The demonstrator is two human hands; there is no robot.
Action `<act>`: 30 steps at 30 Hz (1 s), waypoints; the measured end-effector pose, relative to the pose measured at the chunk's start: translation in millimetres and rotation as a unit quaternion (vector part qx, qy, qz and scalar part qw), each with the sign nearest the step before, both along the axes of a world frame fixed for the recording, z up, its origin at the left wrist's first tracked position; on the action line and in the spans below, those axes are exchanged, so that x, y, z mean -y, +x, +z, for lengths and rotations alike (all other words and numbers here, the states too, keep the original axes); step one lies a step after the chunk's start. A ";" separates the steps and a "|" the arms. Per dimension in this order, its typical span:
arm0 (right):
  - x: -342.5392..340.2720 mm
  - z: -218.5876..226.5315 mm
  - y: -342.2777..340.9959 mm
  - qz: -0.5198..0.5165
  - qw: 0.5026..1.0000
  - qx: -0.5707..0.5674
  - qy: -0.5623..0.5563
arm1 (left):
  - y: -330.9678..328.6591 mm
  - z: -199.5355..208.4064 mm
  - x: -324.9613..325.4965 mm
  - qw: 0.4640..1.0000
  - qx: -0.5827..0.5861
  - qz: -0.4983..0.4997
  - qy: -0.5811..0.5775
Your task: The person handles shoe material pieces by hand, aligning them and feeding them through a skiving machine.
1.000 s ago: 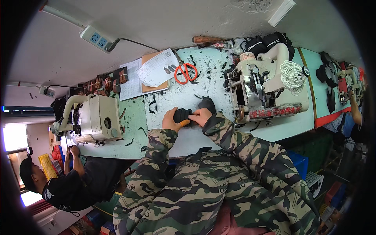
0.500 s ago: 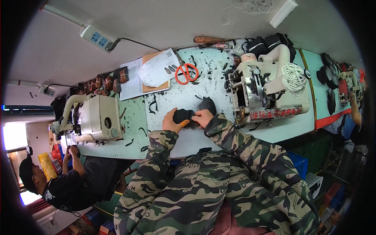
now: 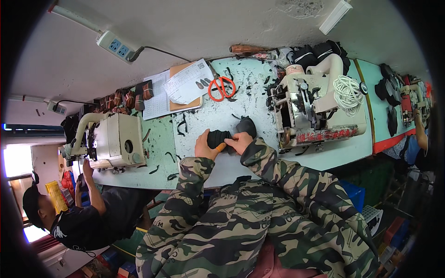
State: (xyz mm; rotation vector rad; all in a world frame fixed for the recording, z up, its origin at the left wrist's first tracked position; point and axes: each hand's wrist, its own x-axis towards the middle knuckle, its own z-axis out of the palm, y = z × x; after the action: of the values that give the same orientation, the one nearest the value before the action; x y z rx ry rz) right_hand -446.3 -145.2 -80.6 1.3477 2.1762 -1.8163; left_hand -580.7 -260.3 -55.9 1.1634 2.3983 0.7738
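Between my two hands, on the pale worktop in front of me, is a stack of thin black pieces (image 3: 217, 137) with a ribbed look; their exact kind I cannot make out. My left hand (image 3: 204, 146) wraps its left side, an orange cover on one finger. My right hand (image 3: 239, 142) grips the right end, with fingertips partly hidden against the black. Just beyond the right hand lies a dark grey rounded piece (image 3: 246, 125); whether it joins the stack is unclear.
Orange-handled scissors (image 3: 221, 88) and papers (image 3: 188, 84) lie beyond my hands. A sewing machine (image 3: 320, 109) with a coil of white cord (image 3: 348, 95) stands right, another machine (image 3: 116, 141) left. Black scraps litter the worktop. A co-worker (image 3: 76, 217) sits at left.
Both hands stay on the black stack and have shifted only slightly, the stack's ribbed layers now lying more compactly. At left the co-worker's hand has risen toward their machine.
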 end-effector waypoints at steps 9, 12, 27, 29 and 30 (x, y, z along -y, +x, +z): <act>-13.1 26.9 -17.5 0.057 0.962 0.027 0.264 | 2.6 2.9 17.0 0.996 -0.041 0.080 0.025; -4.6 36.4 -26.0 0.114 0.933 0.035 0.339 | 2.5 2.0 27.5 0.990 -0.061 0.130 0.010; 6.7 13.1 -44.6 0.159 0.981 0.079 0.075 | 11.4 -9.7 37.8 0.996 -0.023 0.081 0.041; 6.0 10.2 -45.3 0.163 0.979 0.085 0.086 | 8.8 -8.5 39.2 0.998 -0.008 0.065 0.023; 5.3 8.5 -45.4 0.160 0.984 0.067 0.034 | 7.7 -7.9 39.8 0.998 -0.007 0.062 0.031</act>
State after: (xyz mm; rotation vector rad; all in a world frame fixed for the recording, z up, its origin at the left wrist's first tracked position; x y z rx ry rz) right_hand -491.7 -150.5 -72.1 1.0214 2.2434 -1.5060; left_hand -573.0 -300.1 -63.9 1.0539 2.4936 0.8867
